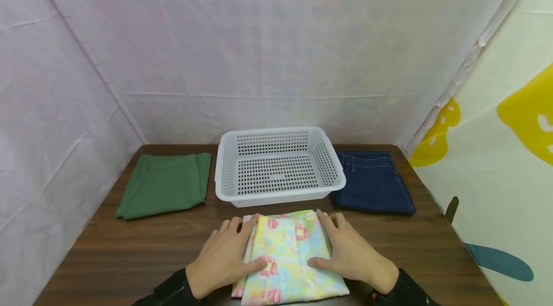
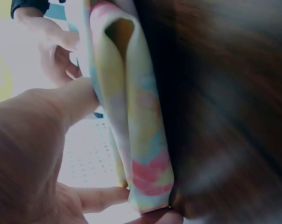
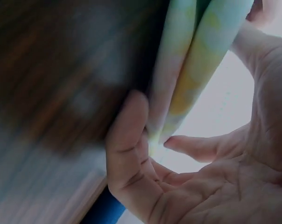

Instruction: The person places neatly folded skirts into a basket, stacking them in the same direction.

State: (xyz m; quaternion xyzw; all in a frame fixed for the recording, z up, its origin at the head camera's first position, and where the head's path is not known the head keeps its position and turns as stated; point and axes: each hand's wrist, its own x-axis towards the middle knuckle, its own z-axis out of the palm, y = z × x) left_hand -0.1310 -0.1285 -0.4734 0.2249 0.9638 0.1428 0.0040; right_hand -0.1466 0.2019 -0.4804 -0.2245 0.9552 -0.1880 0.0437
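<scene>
A folded floral garment (image 1: 287, 243), yellow, pale blue and pink, lies in front of me near the table's front edge. My left hand (image 1: 224, 255) grips its left side, thumb on top. In the left wrist view, that hand's fingertips (image 2: 166, 217) reach the far corner of the folded garment (image 2: 148, 116). On the opposite side my right hand (image 1: 354, 253) holds the right edge, thumb likewise on top. The right wrist view shows curled fingers (image 3: 127, 135) at the underside of the garment's (image 3: 192, 84) layered edge.
Just beyond the garment stands a white perforated basket (image 1: 278, 196) with nothing in it. Folded green trousers (image 1: 166, 183) lie left of it on the brown wooden table (image 1: 173, 239). To its right are folded dark blue jeans (image 1: 373, 183). White fabric (image 1: 276, 56) hangs behind the table.
</scene>
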